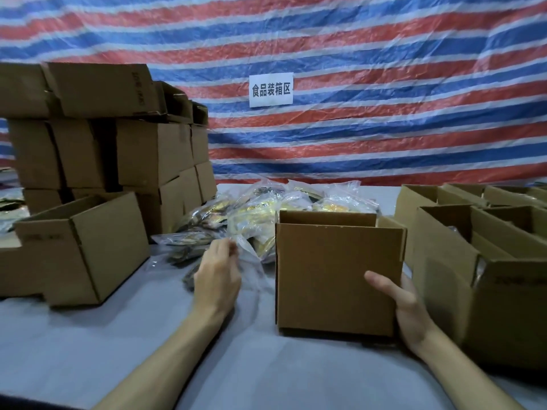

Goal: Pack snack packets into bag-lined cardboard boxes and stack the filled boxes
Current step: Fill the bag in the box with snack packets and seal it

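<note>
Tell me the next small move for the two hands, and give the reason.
Probably: the left hand lifts the clear bag that its fingers pinch and carries it right, over the open box. The right hand grips that box's near right corner, its flaps stand up, and the bag lies just left of it on the table.

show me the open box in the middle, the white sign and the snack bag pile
open box (334, 276): head view, middle of its front wall
white sign (271, 90): head view, centre of the sheet
snack bag pile (251, 214): head view, gold packets left of the box
</note>
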The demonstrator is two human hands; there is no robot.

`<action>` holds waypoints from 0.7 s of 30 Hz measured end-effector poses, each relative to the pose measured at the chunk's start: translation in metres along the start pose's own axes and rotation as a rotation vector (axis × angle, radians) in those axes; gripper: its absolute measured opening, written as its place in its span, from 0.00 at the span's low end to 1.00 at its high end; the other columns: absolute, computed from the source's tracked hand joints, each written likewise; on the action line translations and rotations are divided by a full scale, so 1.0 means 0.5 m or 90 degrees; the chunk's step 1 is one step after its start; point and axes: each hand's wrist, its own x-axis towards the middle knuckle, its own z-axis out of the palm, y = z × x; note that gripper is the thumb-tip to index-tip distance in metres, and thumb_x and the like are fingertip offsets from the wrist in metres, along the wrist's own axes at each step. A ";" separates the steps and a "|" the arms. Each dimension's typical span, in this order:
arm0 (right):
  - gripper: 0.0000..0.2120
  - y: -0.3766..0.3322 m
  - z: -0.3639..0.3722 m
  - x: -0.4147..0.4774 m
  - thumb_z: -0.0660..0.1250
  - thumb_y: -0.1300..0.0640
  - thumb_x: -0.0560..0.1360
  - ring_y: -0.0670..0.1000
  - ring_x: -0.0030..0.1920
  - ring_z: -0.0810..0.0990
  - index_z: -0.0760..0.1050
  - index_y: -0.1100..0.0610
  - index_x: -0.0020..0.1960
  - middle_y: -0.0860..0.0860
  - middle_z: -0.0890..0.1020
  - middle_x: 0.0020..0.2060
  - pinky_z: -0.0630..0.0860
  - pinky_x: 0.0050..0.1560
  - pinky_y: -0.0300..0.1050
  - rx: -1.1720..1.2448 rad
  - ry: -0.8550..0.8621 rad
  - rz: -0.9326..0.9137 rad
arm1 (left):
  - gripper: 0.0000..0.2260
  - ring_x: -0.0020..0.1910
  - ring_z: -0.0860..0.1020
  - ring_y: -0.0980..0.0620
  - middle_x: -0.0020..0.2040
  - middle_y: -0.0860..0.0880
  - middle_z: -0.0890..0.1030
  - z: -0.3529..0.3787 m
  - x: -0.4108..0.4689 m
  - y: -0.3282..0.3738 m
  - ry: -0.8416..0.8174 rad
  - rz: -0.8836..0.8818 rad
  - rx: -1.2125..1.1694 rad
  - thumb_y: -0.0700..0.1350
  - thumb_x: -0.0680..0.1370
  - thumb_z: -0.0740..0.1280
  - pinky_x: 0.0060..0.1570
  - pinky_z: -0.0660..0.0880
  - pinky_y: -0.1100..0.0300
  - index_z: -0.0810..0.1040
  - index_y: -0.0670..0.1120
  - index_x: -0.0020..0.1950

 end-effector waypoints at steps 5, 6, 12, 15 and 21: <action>0.30 0.001 0.001 0.001 0.75 0.43 0.64 0.54 0.56 0.85 0.75 0.46 0.65 0.50 0.85 0.56 0.79 0.60 0.61 -0.010 -0.016 0.008 | 0.14 0.43 0.68 0.57 0.50 0.45 0.71 -0.048 0.031 -0.002 0.242 -0.048 -0.161 0.31 0.83 0.58 0.44 0.64 0.66 0.72 0.48 0.62; 0.30 0.001 0.000 0.000 0.75 0.44 0.64 0.54 0.56 0.85 0.76 0.47 0.65 0.51 0.86 0.56 0.80 0.59 0.59 -0.009 -0.018 0.006 | 0.18 0.42 0.67 0.58 0.50 0.44 0.69 -0.057 0.036 -0.008 0.270 -0.065 -0.163 0.31 0.83 0.56 0.44 0.64 0.66 0.73 0.49 0.65; 0.32 -0.003 0.001 -0.001 0.75 0.43 0.63 0.53 0.55 0.85 0.76 0.49 0.65 0.51 0.86 0.55 0.80 0.57 0.56 -0.033 -0.024 -0.002 | 0.16 0.51 0.72 0.45 0.53 0.43 0.75 -0.056 0.045 -0.040 0.174 -0.359 -0.256 0.52 0.78 0.58 0.53 0.69 0.50 0.76 0.45 0.57; 0.29 -0.002 0.001 -0.002 0.72 0.47 0.66 0.55 0.57 0.84 0.75 0.50 0.66 0.52 0.85 0.56 0.79 0.59 0.57 -0.034 -0.026 0.001 | 0.18 0.41 0.74 0.44 0.38 0.46 0.76 -0.050 0.049 -0.066 0.062 -0.463 -0.301 0.57 0.78 0.68 0.42 0.68 0.50 0.74 0.43 0.41; 0.27 -0.011 0.005 -0.005 0.71 0.48 0.67 0.54 0.56 0.84 0.76 0.53 0.65 0.52 0.86 0.56 0.81 0.54 0.49 -0.062 -0.058 0.004 | 0.17 0.38 0.70 0.43 0.35 0.44 0.72 -0.033 0.043 -0.087 0.014 -0.443 -0.221 0.49 0.84 0.61 0.39 0.66 0.49 0.69 0.39 0.40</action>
